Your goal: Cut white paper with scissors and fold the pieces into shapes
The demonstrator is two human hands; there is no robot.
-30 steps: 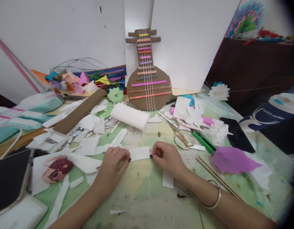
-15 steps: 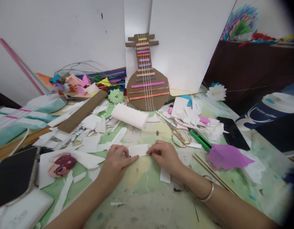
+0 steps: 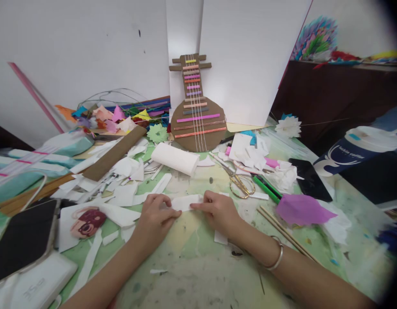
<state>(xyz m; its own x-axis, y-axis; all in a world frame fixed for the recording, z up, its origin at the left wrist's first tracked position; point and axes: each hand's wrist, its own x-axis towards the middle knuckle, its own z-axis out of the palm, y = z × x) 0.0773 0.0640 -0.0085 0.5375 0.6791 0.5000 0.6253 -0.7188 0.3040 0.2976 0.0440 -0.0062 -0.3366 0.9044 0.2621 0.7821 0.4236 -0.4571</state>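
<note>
A small white paper strip (image 3: pixel 184 203) lies on the table between my two hands. My left hand (image 3: pixel 157 211) is closed on the strip's left end, thumb pressed near its lower edge. At the other end, my right hand (image 3: pixel 220 211) pinches the paper, its index finger reaching left onto the strip. A silver bangle is on my right wrist. Another white paper piece (image 3: pixel 220 237) pokes out beneath the right hand. Just beyond the strip, a white paper roll (image 3: pixel 175 159) lies on its side. Fingertips partly cover both ends of the strip.
A cardboard lute (image 3: pixel 198 124) leans upright at the back. Gold-handled scissors (image 3: pixel 242 186), a green cutter (image 3: pixel 267 187) and wooden sticks (image 3: pixel 286 234) lie right, near a paper cup (image 3: pixel 359 150). Paper scraps, a phone (image 3: pixel 24 234) and a power bank (image 3: pixel 37 279) fill the left.
My right hand has shifted slightly left along the strip, and its index finger now extends over the paper. My left hand keeps its hold. The camera view has moved a little.
</note>
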